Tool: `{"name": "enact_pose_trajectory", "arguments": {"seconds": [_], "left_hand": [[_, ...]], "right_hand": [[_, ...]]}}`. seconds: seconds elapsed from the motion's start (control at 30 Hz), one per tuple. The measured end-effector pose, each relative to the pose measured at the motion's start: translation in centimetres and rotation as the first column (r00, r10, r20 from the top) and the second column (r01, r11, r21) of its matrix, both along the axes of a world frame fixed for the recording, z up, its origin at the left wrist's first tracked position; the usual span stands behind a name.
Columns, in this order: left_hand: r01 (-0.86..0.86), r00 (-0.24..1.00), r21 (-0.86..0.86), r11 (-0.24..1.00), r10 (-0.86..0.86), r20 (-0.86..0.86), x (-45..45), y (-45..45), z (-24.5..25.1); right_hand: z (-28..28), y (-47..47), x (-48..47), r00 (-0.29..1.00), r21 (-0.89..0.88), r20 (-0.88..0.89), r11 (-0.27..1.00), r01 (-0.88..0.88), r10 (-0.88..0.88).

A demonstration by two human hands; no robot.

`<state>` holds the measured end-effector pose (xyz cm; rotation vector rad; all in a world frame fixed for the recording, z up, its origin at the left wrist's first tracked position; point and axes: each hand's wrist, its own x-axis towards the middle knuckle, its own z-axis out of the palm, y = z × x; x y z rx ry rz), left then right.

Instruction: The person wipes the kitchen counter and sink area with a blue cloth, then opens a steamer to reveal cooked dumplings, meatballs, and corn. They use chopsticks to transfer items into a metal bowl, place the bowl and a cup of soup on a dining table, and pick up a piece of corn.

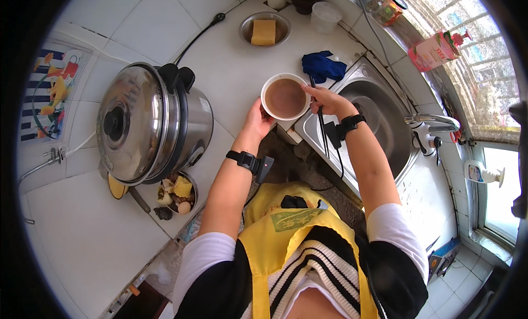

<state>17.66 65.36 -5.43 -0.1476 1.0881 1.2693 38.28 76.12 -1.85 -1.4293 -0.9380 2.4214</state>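
A white bowl (264,97) full of a brown liquid (285,98) is held level between my two hands, over the counter's inner corner. My left hand (258,123) supports it from the lower left. On its right side, my right hand (328,101) has the thumb at the rim. A pair of dark chopsticks (321,125) is also in my right hand, pointing down toward the sink's near edge. How far my fingers reach under the bowl is hidden. Just beyond the right hand lies a dark blue cloth or glove (324,66).
Left stands a large lidded steel electric pot (132,121), beside a dish (195,190) of corn, an egg and other food. A metal bowl (244,28) with a yellow sponge (264,32) sits at the back. To the right are a steel sink (387,141) and faucet (431,123).
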Motion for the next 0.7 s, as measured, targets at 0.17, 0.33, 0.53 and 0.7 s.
{"name": "enact_pose_trajectory", "arguments": {"seconds": [0.17,0.33,0.53,0.7], "left_hand": [[-0.013,1.000,0.109,0.994,0.012,0.011,0.1,-0.7,1.3],[0.010,0.999,0.281,0.960,-0.023,0.041,0.4,-1.3,2.3],[0.098,0.995,0.287,0.953,-0.102,-0.002,-0.3,-1.9,2.4],[0.161,0.987,0.283,0.946,-0.162,-0.019,-1.7,-2.6,2.6]], "right_hand": [[0.9,-0.4,0.1,0.998,-0.014,-0.042,0.999,0.052,-0.053],[2.9,-0.4,0.0,0.999,0.055,-0.039,0.998,0.038,-0.036],[3.7,0.0,-0.7,0.999,0.101,0.050,0.995,-0.012,0.007],[3.9,1.0,-1.5,0.995,0.106,0.043,0.990,-0.091,0.087]]}}
